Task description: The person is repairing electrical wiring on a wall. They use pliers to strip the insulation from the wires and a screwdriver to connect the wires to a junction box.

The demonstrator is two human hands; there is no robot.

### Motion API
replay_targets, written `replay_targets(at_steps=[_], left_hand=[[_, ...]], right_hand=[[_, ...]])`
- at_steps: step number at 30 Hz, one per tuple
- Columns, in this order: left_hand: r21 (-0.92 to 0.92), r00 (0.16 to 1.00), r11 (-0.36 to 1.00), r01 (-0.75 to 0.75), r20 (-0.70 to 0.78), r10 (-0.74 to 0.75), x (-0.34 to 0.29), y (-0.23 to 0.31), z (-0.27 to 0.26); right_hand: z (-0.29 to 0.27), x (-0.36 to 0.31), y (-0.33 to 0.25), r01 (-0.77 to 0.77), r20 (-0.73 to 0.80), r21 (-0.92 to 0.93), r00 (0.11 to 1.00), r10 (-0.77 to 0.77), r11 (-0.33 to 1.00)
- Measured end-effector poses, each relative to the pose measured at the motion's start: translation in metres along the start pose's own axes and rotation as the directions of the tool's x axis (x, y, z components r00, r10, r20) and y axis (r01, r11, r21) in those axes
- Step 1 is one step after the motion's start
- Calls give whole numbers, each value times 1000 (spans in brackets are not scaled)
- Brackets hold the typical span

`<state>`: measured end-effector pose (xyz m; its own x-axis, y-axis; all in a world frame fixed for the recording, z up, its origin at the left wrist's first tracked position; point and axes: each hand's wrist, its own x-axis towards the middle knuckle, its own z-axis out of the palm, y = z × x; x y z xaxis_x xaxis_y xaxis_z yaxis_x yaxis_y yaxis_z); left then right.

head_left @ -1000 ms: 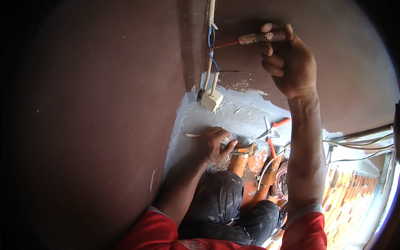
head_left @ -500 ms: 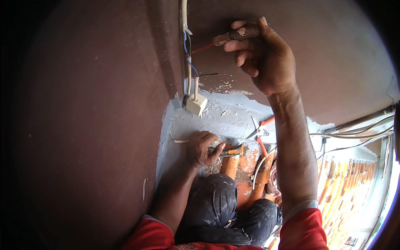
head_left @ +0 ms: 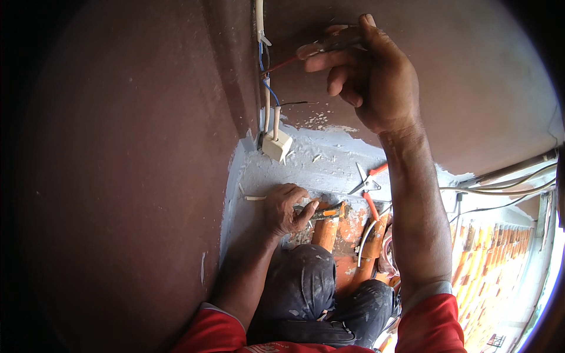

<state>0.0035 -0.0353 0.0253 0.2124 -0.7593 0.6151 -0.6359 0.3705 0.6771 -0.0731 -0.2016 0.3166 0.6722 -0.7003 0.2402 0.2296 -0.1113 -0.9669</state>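
Observation:
My right hand is raised by the wall, its fingers round the handle of a screwdriver with a thin red shaft. The shaft's tip meets the blue and dark wires bared between two lengths of white cable in the wall corner. Below it, a thin black wire sticks out sideways above a small cream box. My left hand rests low on the grey ledge, fingers curled and thumb over a black and orange utility knife. Part of the knife is hidden under the hand.
Red-handled snips lie spread on the grey ledge, right of my left hand. Cable scraps lie on it too. Orange roof tiles are below, near my knees. Several cables run along the right side.
My right hand has shifted slightly left and turned a little with the screwdriver, the handle now blurred. My left hand and the knife have stayed in place.

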Motion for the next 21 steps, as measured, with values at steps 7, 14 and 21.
replay_targets(at_steps=[7, 14, 21], left_hand=[[2, 1000, 1000, 9, 28, -9, 2, 2, -2], [16, 998, 999, 31, 45, -31, 1, 4, -4], [0, 1000, 1000, 9, 10, -9, 2, 3, -2]], right_hand=[[-18, 7, 6, -32, 114, 252, 993, 3, 967], [-15, 7, 9, -10, 118, 353, 992, -34, 936], [-10, 2, 8, -5, 91, 342, 995, -27, 940]])
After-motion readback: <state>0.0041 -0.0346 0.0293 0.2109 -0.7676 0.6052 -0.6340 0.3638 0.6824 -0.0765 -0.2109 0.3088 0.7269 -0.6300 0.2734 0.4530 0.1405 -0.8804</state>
